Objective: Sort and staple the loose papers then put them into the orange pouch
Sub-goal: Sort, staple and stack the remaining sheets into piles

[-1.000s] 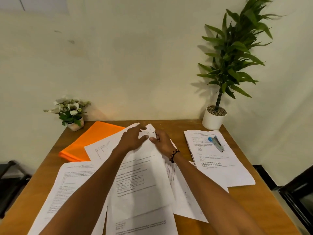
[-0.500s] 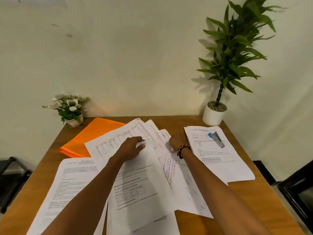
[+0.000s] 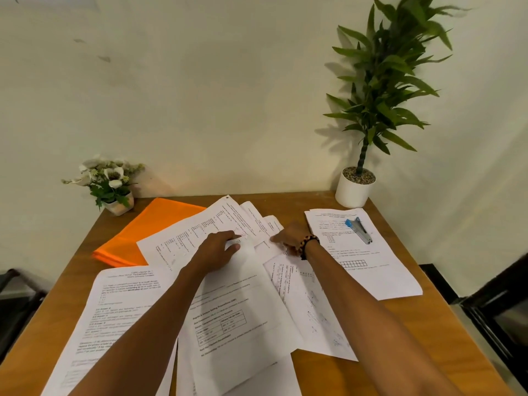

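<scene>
Loose printed papers (image 3: 237, 318) lie spread over the wooden table (image 3: 380, 364). My left hand (image 3: 218, 251) holds the top edge of the middle sheet, thumb on its face and fingers beyond the edge. My right hand (image 3: 291, 238), with a beaded bracelet on the wrist, reaches down onto the fanned sheets (image 3: 251, 221) just right of my left hand; its fingers bend onto the paper, and whether they pinch a sheet is hidden. The orange pouch (image 3: 154, 227) lies flat at the back left, partly under papers. A blue and grey stapler (image 3: 358, 230) rests on a separate paper stack (image 3: 368, 270) at the right.
A small pot of white flowers (image 3: 110, 182) stands at the back left corner. A tall green plant in a white pot (image 3: 354, 187) stands at the back right corner. The wall runs right behind the table. Dark furniture (image 3: 497, 310) sits to the right.
The raised sheet both hands held has come down onto the pile. My right hand let it go, moved right, then reached back left onto the fanned sheets. My left hand drew nearer.
</scene>
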